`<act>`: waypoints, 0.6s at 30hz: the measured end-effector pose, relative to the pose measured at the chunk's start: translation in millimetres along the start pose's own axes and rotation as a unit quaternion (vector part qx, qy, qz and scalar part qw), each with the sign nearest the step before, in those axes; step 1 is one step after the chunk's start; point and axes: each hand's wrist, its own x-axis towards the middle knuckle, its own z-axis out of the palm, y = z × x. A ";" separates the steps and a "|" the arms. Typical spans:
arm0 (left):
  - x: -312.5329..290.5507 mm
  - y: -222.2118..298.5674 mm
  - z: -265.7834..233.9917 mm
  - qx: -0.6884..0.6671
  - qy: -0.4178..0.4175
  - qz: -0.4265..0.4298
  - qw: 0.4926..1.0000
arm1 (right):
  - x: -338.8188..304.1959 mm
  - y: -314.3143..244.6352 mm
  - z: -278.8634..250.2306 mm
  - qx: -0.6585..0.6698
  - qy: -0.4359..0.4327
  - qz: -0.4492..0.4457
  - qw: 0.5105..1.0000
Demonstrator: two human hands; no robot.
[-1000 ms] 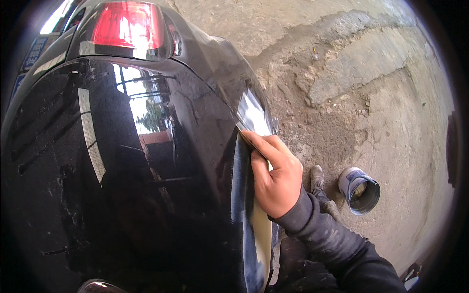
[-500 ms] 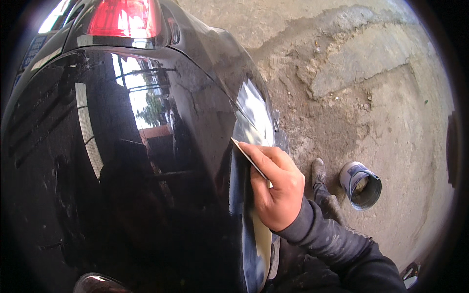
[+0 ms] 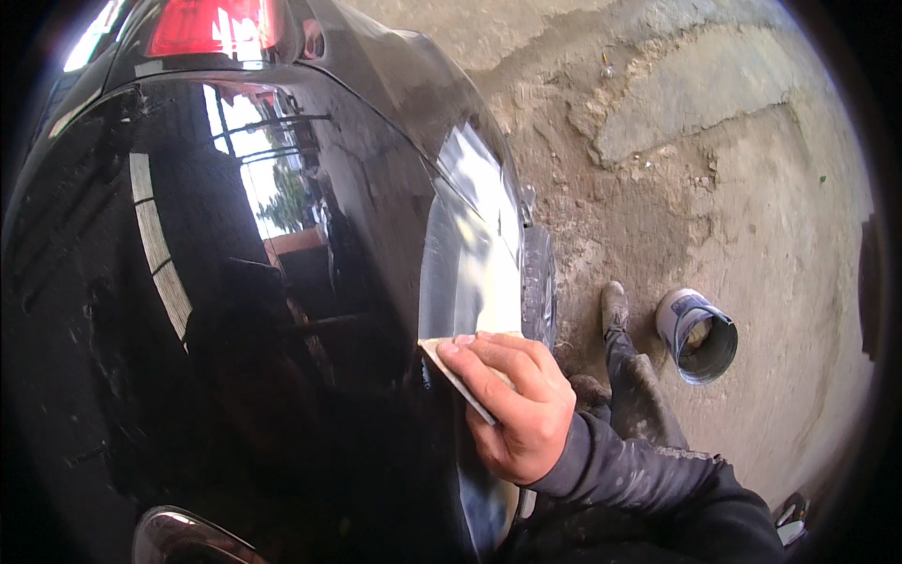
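Note:
My right hand [image 3: 526, 399] is closed on a thin, flat grey-tan pad [image 3: 462, 383], its fingertips along the upper edge. The pad rests slanted against the corner of a glossy black car body [image 3: 282, 395]. Ahead of the hand runs a dull repair patch [image 3: 456, 273], grey toward the black paint and cream toward the wheel side. More of the dull patch shows below the hand. The underside of the pad is hidden. My left hand is out of view.
A red tail light [image 3: 214, 26] sits at the far left, a round lamp [image 3: 193, 540] at the lower left. Beside the car's edge is a tyre [image 3: 539, 287]. To the right, my shoe [image 3: 614, 305] and a bucket [image 3: 669, 324] lying tilted are on rough, cracked concrete [image 3: 780, 235].
My right hand has slid the pad nearer along the car's edge, uncovering more of the grey and cream patch. The whole view has shifted slightly.

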 end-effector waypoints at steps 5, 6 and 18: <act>-9.8 -0.8 -0.3 0.006 0.035 -0.025 0.999 | -22.7 -6.4 -0.9 -0.011 -0.030 -0.006 0.999; -10.6 -1.1 -0.9 0.008 0.039 -0.027 0.999 | -27.0 -7.3 -1.1 -0.009 -0.033 -0.015 0.999; -11.6 -5.6 3.0 0.024 0.057 -0.029 0.998 | -62.5 -7.8 -18.0 0.043 -0.113 -0.059 0.991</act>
